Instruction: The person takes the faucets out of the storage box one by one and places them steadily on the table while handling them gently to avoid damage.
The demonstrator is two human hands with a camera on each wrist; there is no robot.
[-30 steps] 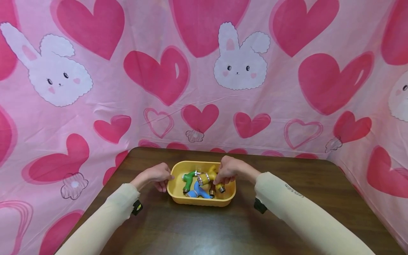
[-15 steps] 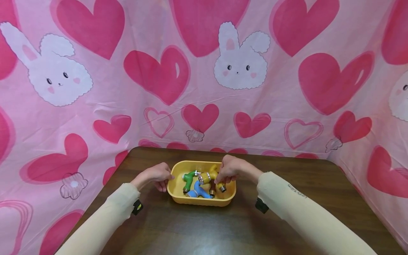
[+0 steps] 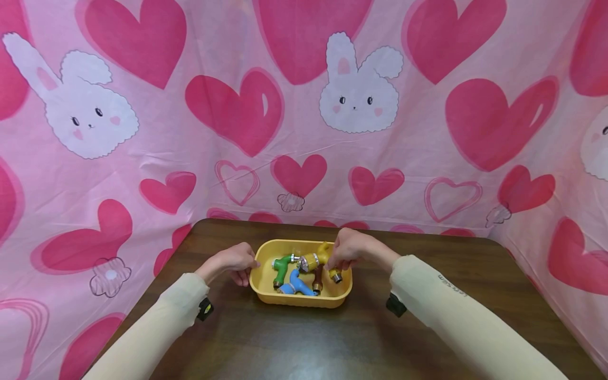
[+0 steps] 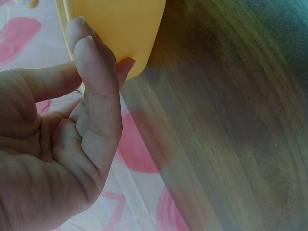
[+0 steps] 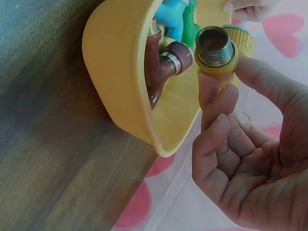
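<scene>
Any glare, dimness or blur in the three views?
Head: soft glare on near part of the wooden table. Left wrist: dim, hazy; left hand readable, wood grain soft upper right. Right wrist: dim, bluish upper left; yellow faucet threads readable.

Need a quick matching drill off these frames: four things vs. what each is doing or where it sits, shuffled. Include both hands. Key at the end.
Things:
1. left hand
2. green tap
3. right hand
4. yellow tray

Place or state:
A. holds the yellow tap
B. stands on the brown table
C. grips the yellow tray's rim
D. lies inside the yellow tray, untouched by either hand

Pairs: 1-C, 2-D, 3-A, 4-B
</scene>
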